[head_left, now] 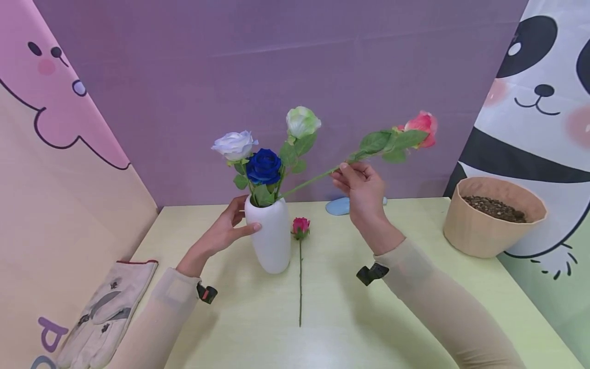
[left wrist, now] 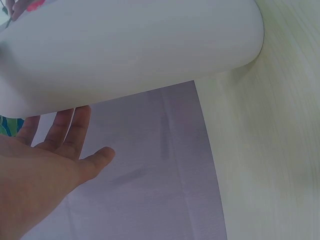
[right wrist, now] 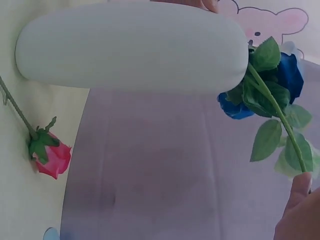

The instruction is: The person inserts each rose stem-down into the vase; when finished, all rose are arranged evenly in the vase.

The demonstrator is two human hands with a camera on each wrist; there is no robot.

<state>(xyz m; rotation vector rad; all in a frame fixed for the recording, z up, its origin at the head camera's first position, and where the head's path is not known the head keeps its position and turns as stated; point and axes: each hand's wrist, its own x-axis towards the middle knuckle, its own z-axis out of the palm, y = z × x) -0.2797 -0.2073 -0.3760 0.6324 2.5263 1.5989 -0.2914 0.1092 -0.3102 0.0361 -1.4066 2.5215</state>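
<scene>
A white vase [head_left: 269, 241] stands on the table, holding a pale lilac rose [head_left: 235, 145], a deep blue rose [head_left: 264, 166] and a white-green rose [head_left: 302, 122]. My left hand [head_left: 226, 225] holds its upper left side, thumb at the front and fingers partly hidden behind; in the left wrist view, fingertips [left wrist: 82, 114] reach the vase's edge. With thumb and fingers, my right hand [head_left: 361, 189] pinches the green stem of a coral-pink rose [head_left: 421, 129]. That rose slants up to the right, its stem's lower end at the vase mouth.
A smaller dark pink rose [head_left: 301, 225] lies right of the vase, its thin stem toward me. Behind my right hand is a light blue object [head_left: 338, 206], partly covered. A tan pot [head_left: 479, 233] with soil stands far right; pale gloves [head_left: 108, 312] lie at left.
</scene>
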